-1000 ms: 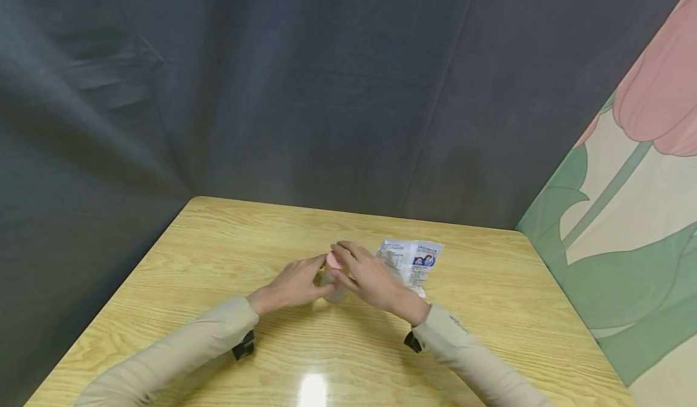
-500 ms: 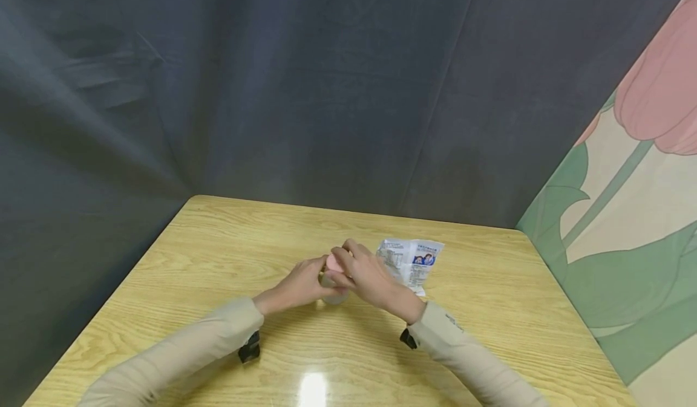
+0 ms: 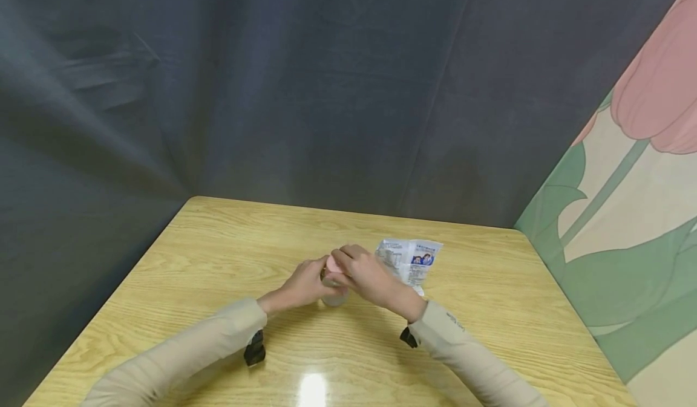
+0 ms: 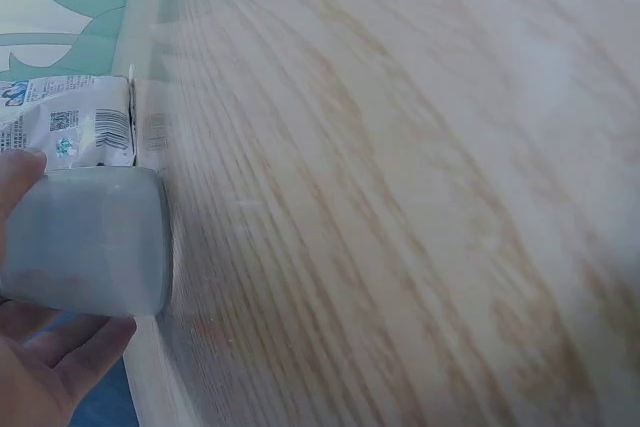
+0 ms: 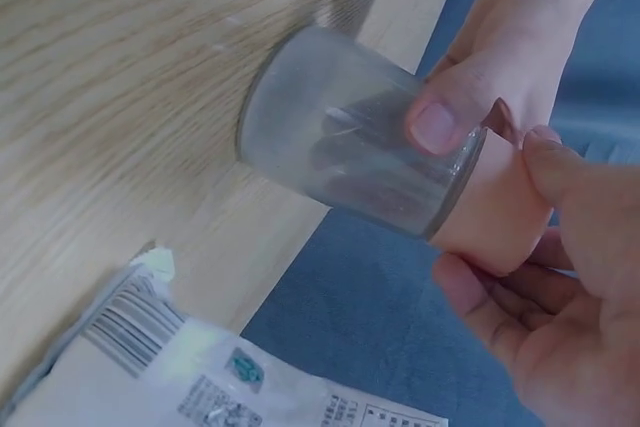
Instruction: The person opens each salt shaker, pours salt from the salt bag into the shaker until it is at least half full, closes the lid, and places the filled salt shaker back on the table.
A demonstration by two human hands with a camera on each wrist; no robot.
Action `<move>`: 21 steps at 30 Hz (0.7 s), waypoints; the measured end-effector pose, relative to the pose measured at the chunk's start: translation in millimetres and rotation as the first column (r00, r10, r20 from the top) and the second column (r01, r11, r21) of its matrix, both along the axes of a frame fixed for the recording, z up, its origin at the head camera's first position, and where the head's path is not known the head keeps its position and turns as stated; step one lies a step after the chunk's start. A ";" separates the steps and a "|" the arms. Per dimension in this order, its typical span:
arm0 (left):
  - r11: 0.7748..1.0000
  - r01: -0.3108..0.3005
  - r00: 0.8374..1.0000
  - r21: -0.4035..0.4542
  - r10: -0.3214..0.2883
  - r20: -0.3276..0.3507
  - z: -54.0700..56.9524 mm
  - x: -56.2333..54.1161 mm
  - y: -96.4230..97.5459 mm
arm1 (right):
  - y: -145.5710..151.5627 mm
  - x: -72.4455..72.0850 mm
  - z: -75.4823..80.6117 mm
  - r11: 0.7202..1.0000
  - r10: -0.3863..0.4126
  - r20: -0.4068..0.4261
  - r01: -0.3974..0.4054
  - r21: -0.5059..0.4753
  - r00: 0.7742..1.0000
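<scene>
A clear frosted jar (image 5: 330,132) with a pink lid (image 5: 495,207) stands upright on the table, mostly covered by the hands in the head view. My left hand (image 3: 298,286) grips the jar's body from the left, its thumb lying along the side just below the lid. From the right, my right hand (image 3: 373,279) holds the lid, with thumb and fingers curled round its edge. In the left wrist view the lower part of the jar (image 4: 95,242) shows between the fingers, its base on the table. What the jar contains cannot be made out.
Just right of the jar a white printed packet (image 3: 419,262) with a blue picture stands or lies on the wooden table (image 3: 229,244). A dark curtain (image 3: 327,92) hangs behind the table, and a flower-patterned wall (image 3: 626,244) borders the right side.
My left hand has moved slightly right and in around the jar. The right fingers have gone from spread over the lid to curled round it. Jar and packet stay in place.
</scene>
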State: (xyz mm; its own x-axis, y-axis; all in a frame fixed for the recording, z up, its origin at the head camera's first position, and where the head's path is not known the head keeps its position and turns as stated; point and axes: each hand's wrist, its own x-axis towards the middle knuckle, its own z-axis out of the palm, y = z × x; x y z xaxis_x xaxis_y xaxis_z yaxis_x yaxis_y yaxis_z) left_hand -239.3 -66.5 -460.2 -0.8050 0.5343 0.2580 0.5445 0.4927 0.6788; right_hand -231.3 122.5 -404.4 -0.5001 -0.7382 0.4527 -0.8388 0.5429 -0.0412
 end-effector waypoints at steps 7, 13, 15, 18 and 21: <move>1.000 0.020 1.000 0.003 -0.020 0.001 1.7 -1.5 -0.1 | 3.0 -3.6 -1.1 0.999 0.042 0.023 -0.042 0.013 0.999; 0.999 0.033 0.999 0.011 -0.033 0.024 3.4 -3.5 -0.4 | 4.0 -5.8 2.0 0.998 0.066 0.043 -0.066 0.013 0.997; 0.999 0.037 0.999 0.000 -0.037 0.026 3.7 -3.9 -0.4 | 4.0 -6.3 2.6 0.998 0.062 0.046 -0.062 0.009 0.997; 0.999 0.050 0.998 -0.009 -0.050 0.024 3.9 -3.3 0.0 | 3.7 -5.9 2.6 0.999 0.035 0.056 -0.035 0.001 0.998; 0.998 0.069 0.996 0.011 -0.070 0.047 2.2 -2.1 0.6 | 2.2 -5.1 1.0 0.999 -0.048 0.018 0.048 0.009 0.999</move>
State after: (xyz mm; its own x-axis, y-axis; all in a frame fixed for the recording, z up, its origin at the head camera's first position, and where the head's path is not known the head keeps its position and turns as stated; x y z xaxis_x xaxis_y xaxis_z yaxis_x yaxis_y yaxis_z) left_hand -241.4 -65.9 -458.0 -0.7776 0.5869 0.2258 0.5442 0.4481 0.7092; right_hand -236.4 124.7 -403.4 -0.5435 -0.7168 0.4369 -0.8106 0.5833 -0.0514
